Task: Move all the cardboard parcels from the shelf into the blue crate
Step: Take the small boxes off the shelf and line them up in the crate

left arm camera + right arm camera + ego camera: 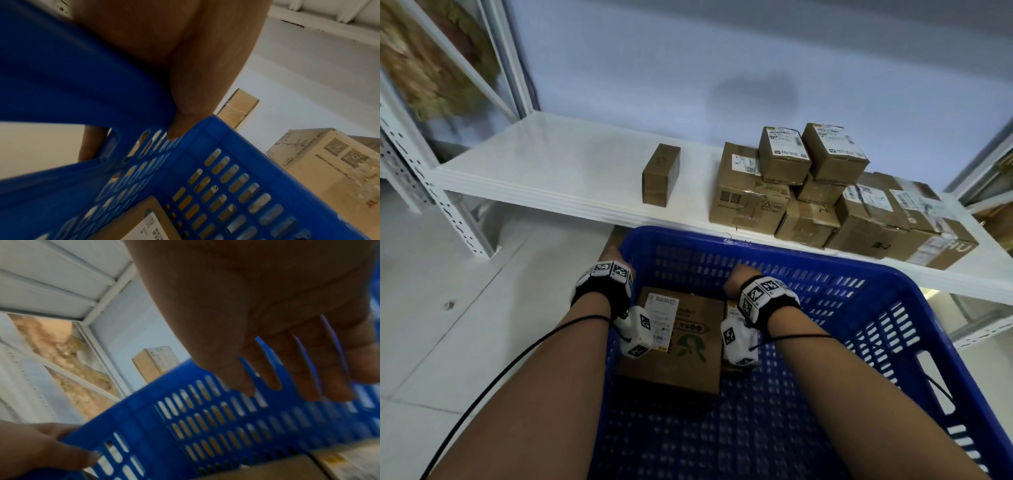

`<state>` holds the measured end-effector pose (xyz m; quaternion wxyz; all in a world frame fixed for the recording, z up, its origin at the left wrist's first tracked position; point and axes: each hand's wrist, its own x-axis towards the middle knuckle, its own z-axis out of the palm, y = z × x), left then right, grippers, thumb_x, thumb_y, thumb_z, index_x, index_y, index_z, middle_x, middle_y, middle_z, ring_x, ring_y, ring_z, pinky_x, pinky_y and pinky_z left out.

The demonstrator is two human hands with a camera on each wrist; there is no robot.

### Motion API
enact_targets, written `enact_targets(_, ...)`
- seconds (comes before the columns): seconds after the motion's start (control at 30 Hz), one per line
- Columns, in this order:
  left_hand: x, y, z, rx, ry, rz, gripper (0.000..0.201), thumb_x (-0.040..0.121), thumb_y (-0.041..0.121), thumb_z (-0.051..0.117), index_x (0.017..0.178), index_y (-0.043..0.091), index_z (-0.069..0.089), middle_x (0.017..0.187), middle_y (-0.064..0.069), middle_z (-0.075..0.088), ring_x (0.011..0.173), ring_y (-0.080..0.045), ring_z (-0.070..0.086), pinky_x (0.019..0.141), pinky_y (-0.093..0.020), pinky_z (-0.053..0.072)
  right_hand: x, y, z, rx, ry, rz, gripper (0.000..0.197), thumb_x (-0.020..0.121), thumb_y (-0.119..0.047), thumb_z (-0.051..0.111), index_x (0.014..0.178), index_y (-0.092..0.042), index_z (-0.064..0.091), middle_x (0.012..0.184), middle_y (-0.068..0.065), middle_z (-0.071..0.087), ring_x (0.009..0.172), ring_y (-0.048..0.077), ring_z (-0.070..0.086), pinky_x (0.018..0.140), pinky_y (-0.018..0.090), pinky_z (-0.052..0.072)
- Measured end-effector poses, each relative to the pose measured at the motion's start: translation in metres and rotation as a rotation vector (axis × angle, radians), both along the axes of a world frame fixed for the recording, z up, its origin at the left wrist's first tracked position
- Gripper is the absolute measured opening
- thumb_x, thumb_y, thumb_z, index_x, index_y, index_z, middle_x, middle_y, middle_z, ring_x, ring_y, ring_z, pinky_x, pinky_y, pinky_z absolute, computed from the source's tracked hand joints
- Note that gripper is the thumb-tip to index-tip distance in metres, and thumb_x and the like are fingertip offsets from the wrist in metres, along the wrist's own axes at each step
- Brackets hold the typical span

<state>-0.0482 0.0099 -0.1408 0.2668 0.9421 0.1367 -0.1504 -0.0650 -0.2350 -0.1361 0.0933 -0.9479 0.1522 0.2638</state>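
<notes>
The blue crate (835, 263) stands in front of me below the white shelf (544, 161). A flat cardboard parcel (681, 356) with a white label lies inside it, and a smaller one (732, 308) shows beside it under my right wrist. My left hand (616, 262) grips the crate's far left corner, the thumb (185, 113) over the rim and fingers outside. My right hand (736, 277) hangs inside near the far wall (205, 418); its fingers (308, 369) are straight, spread and empty. On the shelf one parcel (661, 174) stands alone, left of a pile of several (808, 192).
A perforated white shelf post (448, 212) stands at the left on the pale tiled floor (465, 325). A grey wall backs the shelf. Another rack with brown goods (431, 68) is at the upper left. Black cables run along both forearms.
</notes>
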Motion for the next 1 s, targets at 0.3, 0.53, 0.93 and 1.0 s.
enact_targets(0.3,-0.002,0.002,0.006,0.070,0.024,-0.100,0.062,0.095,0.030,0.048,0.151,0.015,0.026,0.156,-0.013,0.034,0.140,-0.034,0.040,0.113,-0.047,0.035,0.046,0.077,0.061,0.094,-0.488,0.051,0.035,0.093,-0.019,0.050,0.123,-0.001,0.054,0.125,0.020,0.060,0.112,0.036,0.060,0.082,0.033,0.048)
enact_targets(0.53,0.009,0.025,0.003,-0.092,0.050,-0.035,0.051,0.088,0.029,0.054,0.135,0.017,0.038,0.135,-0.018,0.056,0.121,-0.036,0.057,0.104,-0.043,0.045,0.119,0.136,0.070,0.024,-0.682,0.185,0.066,0.093,-0.025,0.043,0.153,-0.034,0.015,0.141,0.025,0.030,0.117,0.044,0.044,0.093,0.051,0.044)
enact_targets(0.93,0.008,0.035,0.011,0.025,0.004,-0.047,0.043,0.100,0.015,0.049,0.140,0.006,0.037,0.138,-0.014,0.050,0.125,-0.033,0.054,0.101,-0.035,0.043,0.161,0.126,0.049,0.068,-0.744,0.252,0.024,0.098,-0.034,0.047,0.117,-0.020,0.049,0.116,0.018,0.061,0.104,0.037,0.056,0.073,0.034,0.040)
enact_targets(1.0,0.007,0.033,0.013,0.043,0.013,-0.063,0.044,0.099,0.016,0.051,0.139,0.005,0.036,0.137,-0.014,0.049,0.123,-0.032,0.055,0.100,-0.036,0.044,0.154,0.125,0.052,0.180,-0.756,0.137,0.024,0.096,-0.028,0.047,0.119,-0.021,0.047,0.116,0.021,0.058,0.104,0.037,0.051,0.073,0.035,0.036)
